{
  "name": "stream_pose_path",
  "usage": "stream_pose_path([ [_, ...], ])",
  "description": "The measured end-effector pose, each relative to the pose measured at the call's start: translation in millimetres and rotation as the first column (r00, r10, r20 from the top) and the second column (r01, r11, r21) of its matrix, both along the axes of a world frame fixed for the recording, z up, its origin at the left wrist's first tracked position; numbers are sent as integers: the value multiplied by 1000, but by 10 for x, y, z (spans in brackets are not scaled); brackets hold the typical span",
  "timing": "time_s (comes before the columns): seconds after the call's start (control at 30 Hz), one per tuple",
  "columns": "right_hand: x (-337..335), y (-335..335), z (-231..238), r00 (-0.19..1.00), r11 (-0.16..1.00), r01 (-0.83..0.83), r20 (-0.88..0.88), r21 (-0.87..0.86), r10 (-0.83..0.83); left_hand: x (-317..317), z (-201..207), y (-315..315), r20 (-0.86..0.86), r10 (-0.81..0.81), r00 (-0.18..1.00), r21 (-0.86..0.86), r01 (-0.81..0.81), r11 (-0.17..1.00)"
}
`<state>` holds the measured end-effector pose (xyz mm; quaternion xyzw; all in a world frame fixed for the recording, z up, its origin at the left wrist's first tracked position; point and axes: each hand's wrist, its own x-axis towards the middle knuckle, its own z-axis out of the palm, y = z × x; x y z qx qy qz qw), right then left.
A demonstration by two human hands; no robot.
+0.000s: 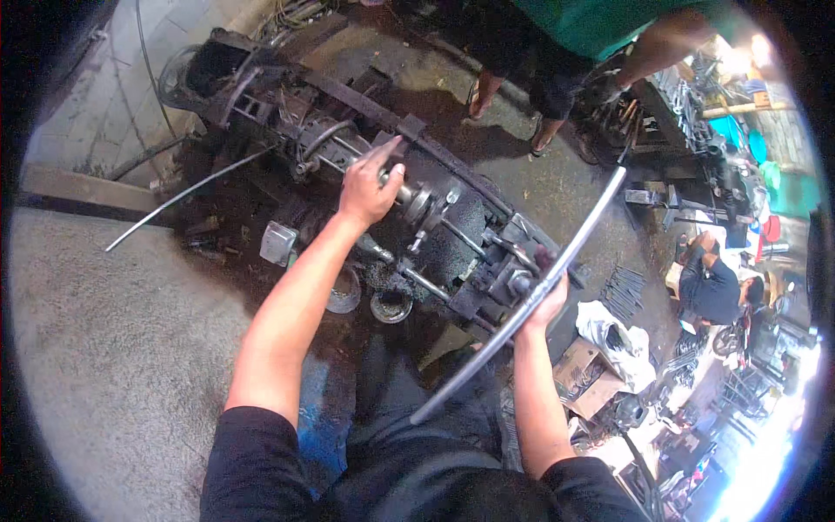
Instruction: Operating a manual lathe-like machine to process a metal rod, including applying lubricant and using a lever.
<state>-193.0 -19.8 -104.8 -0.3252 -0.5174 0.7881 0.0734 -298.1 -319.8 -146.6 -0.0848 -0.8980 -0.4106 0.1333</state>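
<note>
My right hand (548, 304) is closed around a long, straight silver metal rod (483, 354), which slants from the upper right down toward my waist. Over the middle of a dark, greasy lathe-like machine (426, 157) is my left hand (372, 184), fingers stretched out and thumb apart. It is close to the machine's round spindle parts (422, 209); whether it touches them I cannot tell. Another thin metal rod (191, 191) sticks out of the machine's left side.
Round containers (391, 305) and a clear plastic tub (278, 243) stand by the machine's near side. Beyond it stands a person in dark shorts (557, 74); another person (713, 283) sits at right. Dark bars (623, 291) and a cardboard box (588, 378) lie on the floor.
</note>
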Motion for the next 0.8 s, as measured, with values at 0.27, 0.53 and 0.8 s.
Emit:
stream_pose_path([
  [0.27, -101, -288, 564, 930, 544, -184, -33, 819, 365, 1391, 1, 25, 271, 289, 918, 309, -367, 877],
  [0.53, -120, -295, 474, 935, 531, -105, -98, 841, 340, 2288, 169, -222, 231, 484, 844, 62, -509, 859],
  [0.8, -131, -410, 474, 974, 621, -204, 95, 757, 204, 2798, -66, -646, 260, 647, 717, -408, -526, 747],
])
